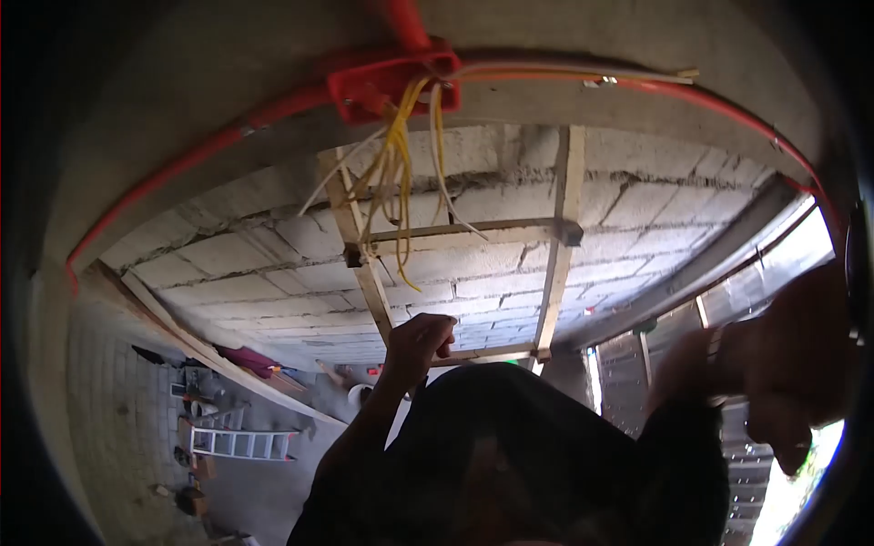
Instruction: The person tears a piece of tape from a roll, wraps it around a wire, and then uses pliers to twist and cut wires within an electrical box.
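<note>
My left hand point(423, 348) is raised in front of the block wall, its fingers curled closed and nothing showing in them. Overhead, well above that hand, a red junction box point(394, 84) is fixed to the concrete. A bunch of loose yellow and white wires point(398, 168) hangs out of it, apart from both hands. At the right edge, close to the camera, my right hand point(792, 364) is large and dark. Its fingers are too shadowed and cut off to show how they are held.
Red conduit point(282, 111) runs along the concrete to both sides of the box. A wooden frame point(560, 196) stands against the block wall point(482, 187). Far below, an aluminium ladder point(244, 445) and assorted items lie on the floor. Daylight enters at the right.
</note>
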`<state>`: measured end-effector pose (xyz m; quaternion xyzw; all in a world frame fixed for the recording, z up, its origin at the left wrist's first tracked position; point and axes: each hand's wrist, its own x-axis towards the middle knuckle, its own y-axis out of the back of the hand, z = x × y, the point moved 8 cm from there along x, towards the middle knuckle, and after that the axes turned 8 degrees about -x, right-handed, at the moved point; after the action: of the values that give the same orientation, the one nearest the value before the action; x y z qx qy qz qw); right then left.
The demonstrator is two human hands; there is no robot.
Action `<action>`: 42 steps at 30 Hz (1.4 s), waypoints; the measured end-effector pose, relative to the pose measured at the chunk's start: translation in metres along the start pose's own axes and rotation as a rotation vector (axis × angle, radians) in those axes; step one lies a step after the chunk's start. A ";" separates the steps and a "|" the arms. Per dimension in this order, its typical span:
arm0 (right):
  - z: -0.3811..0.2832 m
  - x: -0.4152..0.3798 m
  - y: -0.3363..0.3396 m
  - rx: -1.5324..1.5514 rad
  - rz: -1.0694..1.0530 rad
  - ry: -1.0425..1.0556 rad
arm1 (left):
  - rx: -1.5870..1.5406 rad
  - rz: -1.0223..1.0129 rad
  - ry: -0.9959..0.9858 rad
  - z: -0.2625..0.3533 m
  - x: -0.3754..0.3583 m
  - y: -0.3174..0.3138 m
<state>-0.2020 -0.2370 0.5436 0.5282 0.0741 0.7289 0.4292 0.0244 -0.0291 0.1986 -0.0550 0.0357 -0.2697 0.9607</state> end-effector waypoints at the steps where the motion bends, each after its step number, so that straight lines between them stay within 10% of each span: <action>1: 0.013 -0.023 -0.018 -0.072 -0.009 -0.186 | -0.028 -0.006 -0.130 0.014 0.002 -0.001; 2: 0.021 -0.046 -0.057 -0.163 0.445 -0.562 | -0.057 -0.015 -0.253 0.027 0.005 -0.003; 4: 0.049 -0.060 -0.139 0.187 0.165 -0.905 | -0.469 0.031 -0.173 0.039 0.012 -0.010; 5: 0.052 -0.060 -0.171 0.064 -0.079 -0.811 | -0.506 0.025 -0.190 0.052 0.015 -0.015; 20: 0.072 -0.101 -0.266 0.254 0.154 -1.112 | -0.866 -0.049 -0.332 0.081 0.048 -0.036; 31: 0.087 -0.101 -0.244 0.914 0.487 -1.152 | 0.363 -0.296 -0.205 0.207 0.002 -0.061; 38: 0.121 -0.122 -0.224 1.151 0.947 -1.143 | 0.159 -0.312 -0.232 0.211 0.016 -0.085; 42: 0.128 -0.129 -0.222 1.097 0.717 -1.332 | 0.181 -0.165 -0.252 0.182 0.025 -0.062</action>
<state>0.0358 -0.2343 0.3825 0.9573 -0.0208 0.2278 -0.1769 0.0320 -0.0790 0.3854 -0.0042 -0.1142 -0.3406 0.9333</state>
